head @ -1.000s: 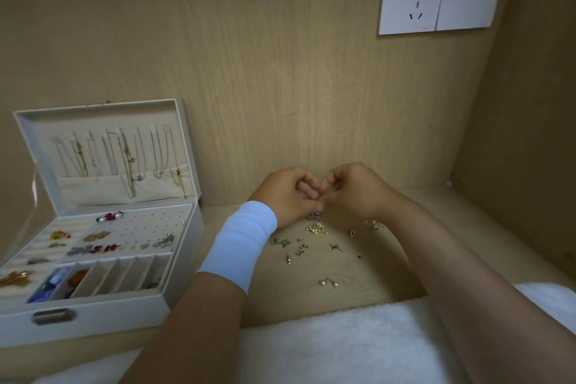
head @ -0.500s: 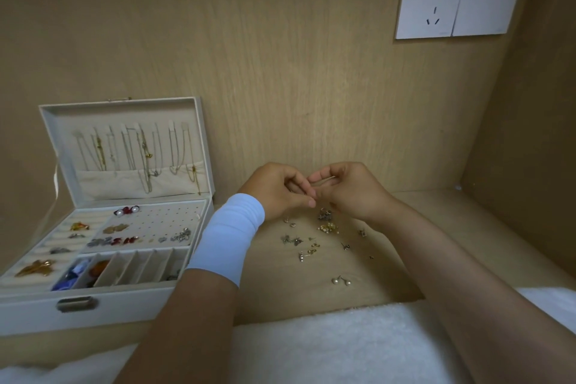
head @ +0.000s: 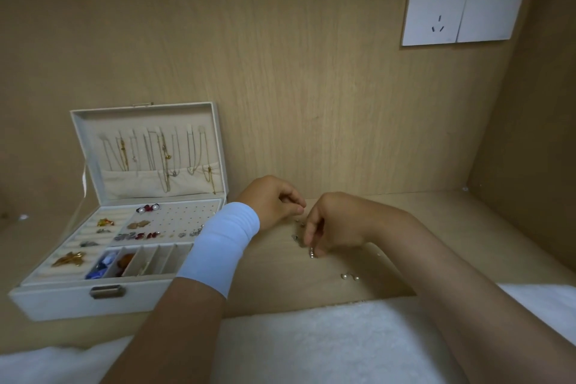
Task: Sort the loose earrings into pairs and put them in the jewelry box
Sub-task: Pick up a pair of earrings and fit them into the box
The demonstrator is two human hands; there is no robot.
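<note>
Right hand (head: 333,227) pinching a tiny earring (head: 312,254), left hand (head: 271,204) curled, hold unclear; jewelry box (head: 62,302) longways left-right, open.

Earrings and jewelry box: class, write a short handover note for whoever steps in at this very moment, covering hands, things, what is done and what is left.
Left hand: fingers curled, tips pinched together above the shelf; anything it holds is too small to see.
Right hand: fingertips down at a small earring; grip unclear.
Things: box open at the left; a pearl pair and a few loose earrings lie on the shelf by the hands.
Done: the box's stud panel already holds several studs.
Left: pair the loose ones and box them.
</note>
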